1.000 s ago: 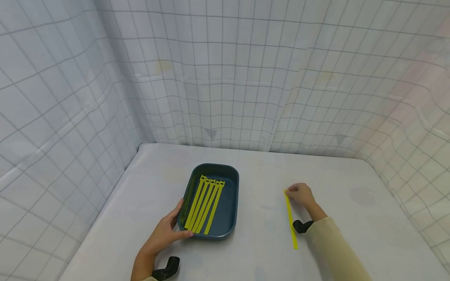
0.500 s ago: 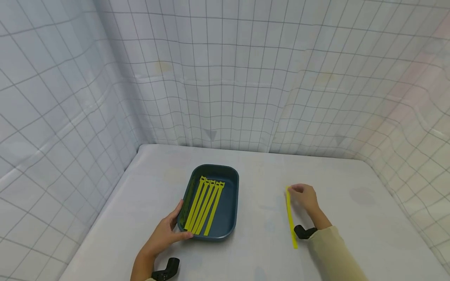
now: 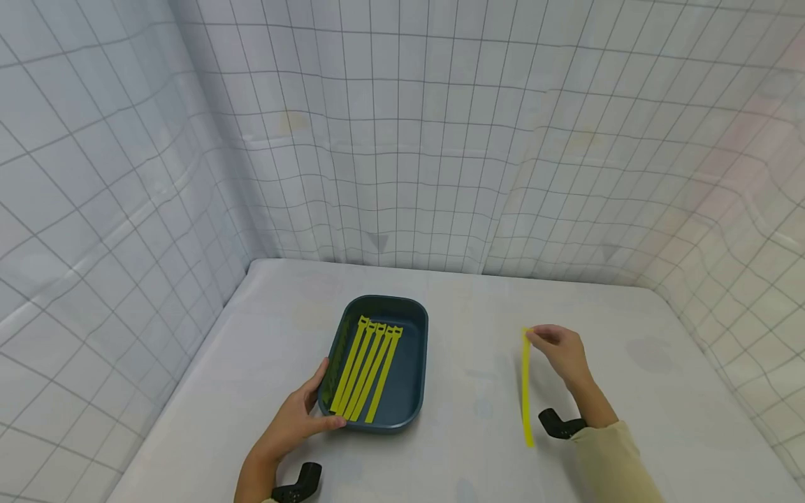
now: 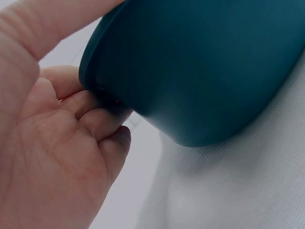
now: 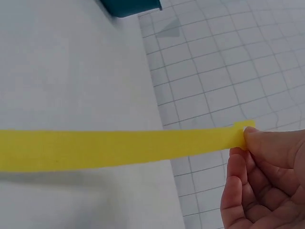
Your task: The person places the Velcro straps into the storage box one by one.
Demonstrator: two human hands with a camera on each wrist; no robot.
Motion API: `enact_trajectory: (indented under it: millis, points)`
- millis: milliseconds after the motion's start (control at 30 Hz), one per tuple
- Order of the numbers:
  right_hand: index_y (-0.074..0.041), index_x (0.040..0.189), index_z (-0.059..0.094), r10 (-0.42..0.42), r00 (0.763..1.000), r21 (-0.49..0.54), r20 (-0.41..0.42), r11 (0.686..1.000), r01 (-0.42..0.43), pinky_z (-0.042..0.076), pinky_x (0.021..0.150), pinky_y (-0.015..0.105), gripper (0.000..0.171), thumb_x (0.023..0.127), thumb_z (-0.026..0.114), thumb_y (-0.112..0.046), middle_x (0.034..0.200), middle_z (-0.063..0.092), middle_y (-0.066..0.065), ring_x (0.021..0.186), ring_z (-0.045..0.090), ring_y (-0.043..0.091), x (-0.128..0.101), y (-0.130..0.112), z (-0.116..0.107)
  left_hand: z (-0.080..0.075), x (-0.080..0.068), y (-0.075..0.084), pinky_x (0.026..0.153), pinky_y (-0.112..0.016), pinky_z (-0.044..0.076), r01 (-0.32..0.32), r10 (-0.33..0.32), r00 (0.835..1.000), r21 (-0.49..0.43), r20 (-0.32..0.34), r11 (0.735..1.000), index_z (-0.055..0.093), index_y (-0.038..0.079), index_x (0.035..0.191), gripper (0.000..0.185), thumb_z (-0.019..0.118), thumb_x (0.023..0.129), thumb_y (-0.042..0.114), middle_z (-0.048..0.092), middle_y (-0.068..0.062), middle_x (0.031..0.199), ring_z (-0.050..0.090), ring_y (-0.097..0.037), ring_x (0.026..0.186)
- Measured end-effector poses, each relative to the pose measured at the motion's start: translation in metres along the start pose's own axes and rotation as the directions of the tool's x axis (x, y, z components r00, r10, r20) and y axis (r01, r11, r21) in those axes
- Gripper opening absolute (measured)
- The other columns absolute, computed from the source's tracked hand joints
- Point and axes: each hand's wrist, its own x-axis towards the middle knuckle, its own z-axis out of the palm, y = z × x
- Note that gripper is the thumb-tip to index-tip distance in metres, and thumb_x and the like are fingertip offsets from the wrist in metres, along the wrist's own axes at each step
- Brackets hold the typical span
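Fingers of the right hand (image 3: 562,351) pinch the top end of a yellow strap (image 3: 526,386), right of centre in the head view. The strap hangs down from that pinch toward the lower edge of the frame, its lower end at or just above the white counter (image 3: 478,433); whether it touches cannot be told. In the right wrist view the strap (image 5: 119,150) runs across the frame as a flat band, and the thumb and fingertips (image 5: 252,140) close on its notched end at the right.

Left of centre, a dark teal tray (image 3: 411,391) sits on the counter. The left hand (image 3: 295,419) grips the tray's near left corner, thumb lying over the rim and fingers curled under the edge, as the left wrist view shows against the tray's outer wall (image 4: 200,71). Five yellow straps (image 3: 365,374) lie side by side inside the tray, slanted, their tabbed ends toward the far wall.

White gridded sheeting (image 3: 402,140) fills the upper frame behind the counter.
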Motion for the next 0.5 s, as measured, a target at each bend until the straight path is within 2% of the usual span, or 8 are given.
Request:
enact_trajectory:
  millis: [167, 500]
  points:
    - [0.003, 0.103, 0.065, -0.020, 1.000, -0.010, -0.002, 1.000, 0.020, 0.046, 0.071, 0.019, 0.033, 0.088, 0.063, -0.027, 0.097, 0.065, 0.012, 0.083, 0.057, 0.008, -0.012, -0.012, -0.010, 0.000, 0.002, -0.002, 0.106, -0.041, 0.020, 0.007, -0.007, 1.000, -0.004, -0.004, 1.000, 0.015, 0.007, 0.147, 0.103, 0.081, 0.069, 0.017, 0.014, -0.009, 0.150, 0.018, -0.026, 0.135]
    - [0.002, 0.102, 0.066, -0.070, 0.997, -0.021, 0.036, 0.997, 0.071, 0.048, 0.070, 0.018, 0.033, 0.087, 0.064, -0.028, 0.096, 0.065, 0.010, 0.085, 0.058, 0.010, -0.026, -0.031, -0.026, 0.000, 0.000, -0.001, 0.106, -0.044, 0.019, 0.005, -0.005, 1.000, -0.019, 0.002, 1.000, 0.014, 0.008, 0.148, 0.102, 0.081, 0.070, 0.017, 0.014, -0.011, 0.151, 0.018, -0.028, 0.135]
